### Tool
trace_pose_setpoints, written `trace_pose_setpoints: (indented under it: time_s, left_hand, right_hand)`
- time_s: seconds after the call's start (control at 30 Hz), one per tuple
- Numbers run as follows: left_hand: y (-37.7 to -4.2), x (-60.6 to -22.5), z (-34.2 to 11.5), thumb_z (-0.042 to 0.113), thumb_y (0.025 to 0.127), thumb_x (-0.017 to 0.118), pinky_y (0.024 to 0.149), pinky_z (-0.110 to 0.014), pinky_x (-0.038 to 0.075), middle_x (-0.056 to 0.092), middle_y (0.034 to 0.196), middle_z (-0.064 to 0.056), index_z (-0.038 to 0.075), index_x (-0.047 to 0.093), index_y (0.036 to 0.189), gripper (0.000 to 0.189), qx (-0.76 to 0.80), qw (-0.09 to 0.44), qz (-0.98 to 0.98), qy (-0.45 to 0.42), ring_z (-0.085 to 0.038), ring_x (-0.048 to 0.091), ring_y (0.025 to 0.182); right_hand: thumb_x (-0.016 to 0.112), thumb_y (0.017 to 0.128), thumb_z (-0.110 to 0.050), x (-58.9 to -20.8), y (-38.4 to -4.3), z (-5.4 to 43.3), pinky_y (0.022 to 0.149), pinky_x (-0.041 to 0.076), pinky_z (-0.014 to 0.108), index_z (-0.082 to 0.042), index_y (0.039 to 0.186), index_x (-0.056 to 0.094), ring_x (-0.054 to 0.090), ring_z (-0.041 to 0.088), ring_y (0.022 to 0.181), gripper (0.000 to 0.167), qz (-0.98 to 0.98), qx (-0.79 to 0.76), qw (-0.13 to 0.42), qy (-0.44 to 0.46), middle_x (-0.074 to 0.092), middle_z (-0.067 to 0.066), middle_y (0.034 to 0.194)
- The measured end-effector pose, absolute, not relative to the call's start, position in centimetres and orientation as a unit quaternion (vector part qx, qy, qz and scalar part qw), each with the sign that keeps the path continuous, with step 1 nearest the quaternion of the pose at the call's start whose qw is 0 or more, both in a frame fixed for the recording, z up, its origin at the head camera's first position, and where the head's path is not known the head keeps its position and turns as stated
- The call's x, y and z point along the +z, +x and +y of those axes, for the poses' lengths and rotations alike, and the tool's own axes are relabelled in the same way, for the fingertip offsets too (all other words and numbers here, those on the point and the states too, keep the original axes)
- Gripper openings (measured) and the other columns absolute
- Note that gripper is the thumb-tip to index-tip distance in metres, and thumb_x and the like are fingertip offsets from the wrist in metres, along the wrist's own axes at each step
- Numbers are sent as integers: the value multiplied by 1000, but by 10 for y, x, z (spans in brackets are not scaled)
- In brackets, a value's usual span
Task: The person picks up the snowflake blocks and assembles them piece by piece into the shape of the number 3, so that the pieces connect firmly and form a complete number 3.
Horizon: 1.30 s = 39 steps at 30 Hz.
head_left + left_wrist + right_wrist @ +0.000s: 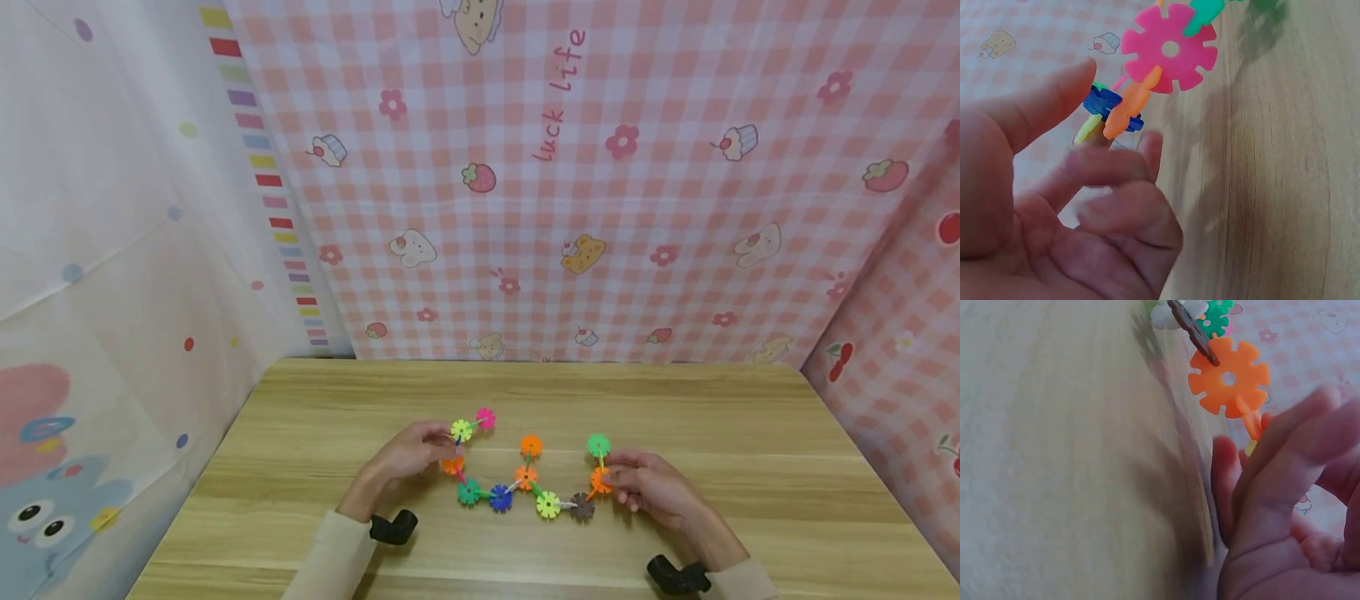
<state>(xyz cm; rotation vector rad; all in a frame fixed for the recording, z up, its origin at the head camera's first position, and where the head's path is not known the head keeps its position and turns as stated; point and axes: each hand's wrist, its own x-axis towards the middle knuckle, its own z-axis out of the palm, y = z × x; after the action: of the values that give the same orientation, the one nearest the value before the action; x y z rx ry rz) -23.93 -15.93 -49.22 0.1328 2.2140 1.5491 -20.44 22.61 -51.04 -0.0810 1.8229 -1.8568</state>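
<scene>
A zigzag chain of colourful notched plastic discs (501, 498) is held up between both hands, over the wooden table. At the chain's left side my left hand (412, 454) pinches it by an orange disc (1127, 111) and a blue disc (1102, 101), below a yellow one (461, 430) that leads to a pink end disc (486, 418). On the other side my right hand (652, 492) grips an orange disc (601, 480) beneath a green disc (598, 445). Its fingers partly hide the hold in the right wrist view. One orange disc (531, 446) sticks up mid-chain.
The light wooden table (360, 392) lies under the hands. Behind it hangs a pink checked cloth (525, 208), with a white patterned cloth (135, 250) at the left and another checked cloth (900, 333) at the right. Black wrist devices (393, 527) sit on both wrists.
</scene>
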Motion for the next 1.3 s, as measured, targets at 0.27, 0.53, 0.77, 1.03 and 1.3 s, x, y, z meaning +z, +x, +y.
trace_pose_setpoints:
  time_s: [0.27,0.53,0.77,1.03,1.3]
  left_hand:
    - [-240,-487,-161,17,91,70,56,-23,46,71,98,-6,4,61,125,37,596,237,765,54,-12,59,64]
    - [-245,-486,-160,13,93,69,71,-30,59,64,121,-27,0,57,131,42,631,231,735,91,-21,72,82]
    - [-247,-483,-158,23,93,71,83,-39,58,64,116,-29,0,58,127,43,645,217,728,84,-28,71,93]
    - [-249,-482,-154,39,99,60,93,-47,54,68,112,-21,-1,57,129,50,660,197,718,100,-33,70,99]
    - [-249,-486,-154,25,102,56,99,-52,49,55,135,-24,-5,54,133,42,676,177,703,130,-39,65,110]
  right_hand:
    - [53,97,4,-514,-205,229,74,57,21,16,137,31,70,13,79,47,593,-755,273,-58,66,7,99]
    - [51,97,5,-507,-204,233,87,57,33,-3,128,45,70,22,91,32,565,-777,263,-92,61,8,107]
    - [47,98,3,-505,-205,233,92,55,38,-10,129,55,69,24,98,34,575,-774,238,-115,62,10,118]
    - [46,101,-3,-504,-206,232,93,54,38,5,135,51,68,26,103,35,615,-752,207,-116,60,12,123]
    - [55,101,-11,-504,-203,227,93,54,32,14,127,55,65,15,109,36,667,-721,173,-69,63,14,127]
